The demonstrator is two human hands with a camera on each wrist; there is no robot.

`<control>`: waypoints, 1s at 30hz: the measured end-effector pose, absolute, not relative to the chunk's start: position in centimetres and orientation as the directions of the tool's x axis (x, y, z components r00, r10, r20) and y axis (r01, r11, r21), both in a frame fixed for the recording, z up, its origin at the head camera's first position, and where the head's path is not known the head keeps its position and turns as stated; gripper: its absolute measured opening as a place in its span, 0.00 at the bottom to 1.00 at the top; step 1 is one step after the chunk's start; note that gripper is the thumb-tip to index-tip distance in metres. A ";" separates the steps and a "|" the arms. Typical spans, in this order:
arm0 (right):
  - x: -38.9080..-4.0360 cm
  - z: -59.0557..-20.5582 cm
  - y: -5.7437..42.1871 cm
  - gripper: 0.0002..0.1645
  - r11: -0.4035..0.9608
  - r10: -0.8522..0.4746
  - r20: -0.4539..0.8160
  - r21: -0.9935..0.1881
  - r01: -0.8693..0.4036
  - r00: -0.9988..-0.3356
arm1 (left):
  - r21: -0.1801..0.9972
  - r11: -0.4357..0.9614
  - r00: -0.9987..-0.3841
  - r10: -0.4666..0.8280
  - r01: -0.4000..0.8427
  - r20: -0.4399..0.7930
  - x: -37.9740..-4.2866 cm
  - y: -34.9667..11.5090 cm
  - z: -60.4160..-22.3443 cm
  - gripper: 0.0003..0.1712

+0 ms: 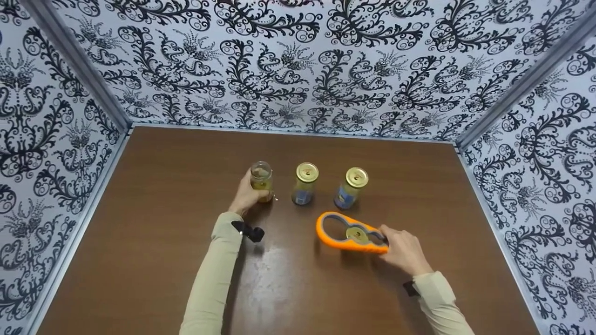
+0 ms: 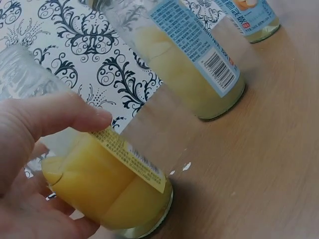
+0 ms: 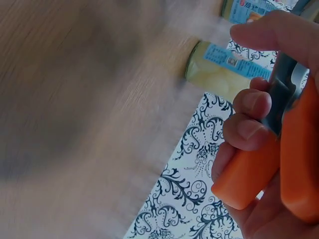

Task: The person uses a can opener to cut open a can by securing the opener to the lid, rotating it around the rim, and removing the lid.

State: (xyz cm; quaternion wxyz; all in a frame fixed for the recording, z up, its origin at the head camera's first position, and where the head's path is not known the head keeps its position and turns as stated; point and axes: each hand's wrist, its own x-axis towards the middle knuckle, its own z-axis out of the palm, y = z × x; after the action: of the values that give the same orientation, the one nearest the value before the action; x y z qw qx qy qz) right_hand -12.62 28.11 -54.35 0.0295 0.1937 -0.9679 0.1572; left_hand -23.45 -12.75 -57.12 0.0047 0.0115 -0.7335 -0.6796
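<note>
In the head view my left hand (image 1: 247,194) grips a lidless glass jar (image 1: 261,182) that stands on the table. The left wrist view shows yellow fruit pieces in this jar (image 2: 104,184), with thumb and fingers curled around its side. My right hand (image 1: 404,249) holds an orange jar opener (image 1: 351,246) with a grey inner edge by its handle end. A gold lid (image 1: 357,235) shows within the opener's loop; whether it is caught there or lies below, I cannot tell. In the right wrist view, the fingers wrap around the orange handles (image 3: 249,174).
Two glass jars with gold lids and blue labels, a middle jar (image 1: 305,184) and a right jar (image 1: 351,188), stand right of the held jar. Small white specks lie near its base. Patterned walls (image 1: 288,70) border the brown table (image 1: 153,232) at the back and sides.
</note>
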 end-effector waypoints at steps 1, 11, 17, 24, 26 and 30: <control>-12.5 -54.4 28.0 0.24 0.875 -0.366 0.118 -0.294 -0.384 -0.923 | 0.997 0.082 -0.999 -0.033 -0.011 -0.008 -23.5 -12.6 -57.1 0.44; -11.6 -54.6 26.9 0.24 0.878 -0.372 0.108 -0.282 -0.387 -0.922 | 1.000 0.020 -0.994 -0.111 -0.021 -0.019 -23.3 -12.2 -57.7 0.47; -10.9 -54.4 26.5 0.24 0.872 -0.398 0.136 -0.252 -0.420 -0.907 | 1.000 0.007 -0.994 -0.111 0.015 0.016 -22.3 -12.5 -57.7 0.50; -10.5 -54.3 25.8 0.24 0.878 -0.382 0.144 -0.253 -0.407 -0.913 | 0.998 0.023 -0.992 -0.109 0.060 0.062 -20.9 -13.0 -57.7 0.45; -10.5 -54.3 25.6 0.25 0.880 -0.377 0.153 -0.248 -0.404 -0.914 | 0.997 0.036 -0.992 -0.100 0.072 0.075 -20.4 -13.1 -57.8 0.44; -10.6 -54.4 25.2 0.26 0.873 -0.381 0.194 -0.247 -0.421 -0.904 | 0.995 0.081 -0.992 -0.106 0.058 0.067 -19.4 -13.4 -58.0 0.43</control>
State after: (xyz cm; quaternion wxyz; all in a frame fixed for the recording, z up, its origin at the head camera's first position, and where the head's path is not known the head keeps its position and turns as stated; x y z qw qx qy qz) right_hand -10.64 25.24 -54.39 0.0699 0.2080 -0.9651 0.1429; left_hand -19.39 -13.43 -57.99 0.0606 0.0165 -0.7328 -0.6775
